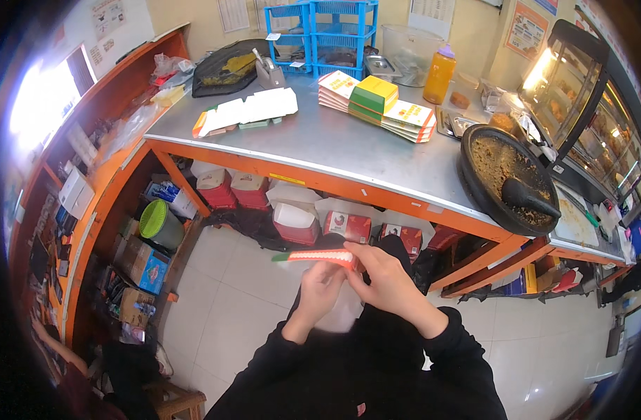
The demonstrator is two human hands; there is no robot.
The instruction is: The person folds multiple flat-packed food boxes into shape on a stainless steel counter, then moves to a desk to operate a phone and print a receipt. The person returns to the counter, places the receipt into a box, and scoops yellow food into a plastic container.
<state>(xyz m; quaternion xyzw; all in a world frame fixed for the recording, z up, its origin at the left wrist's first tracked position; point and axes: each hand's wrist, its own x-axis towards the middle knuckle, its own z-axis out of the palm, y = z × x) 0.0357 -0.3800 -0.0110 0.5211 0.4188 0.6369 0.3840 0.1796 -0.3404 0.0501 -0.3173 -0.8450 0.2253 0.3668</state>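
In front of my body, above the floor, I hold a cardboard food carton (320,255) seen nearly edge-on, white with orange and green edges. My left hand (316,294) pinches it from below. My right hand (387,278) grips its right end, with the thumb low and the fingers over the top. On the metal table (320,154) beyond lies a fanned stack of flat printed cartons (410,120). A green and yellow folded carton (374,96) rests on that stack. Further left lie several flat cartons (249,112), white side up.
A stone mortar (472,183) with ground paste and a pestle (531,198) stands at the table's right, near a glass display case (587,112). Behind are a yellow squeeze bottle (440,77) and blue racks (341,29). Red boxes (348,227) sit underneath. Another person's arm (58,344) shows lower left.
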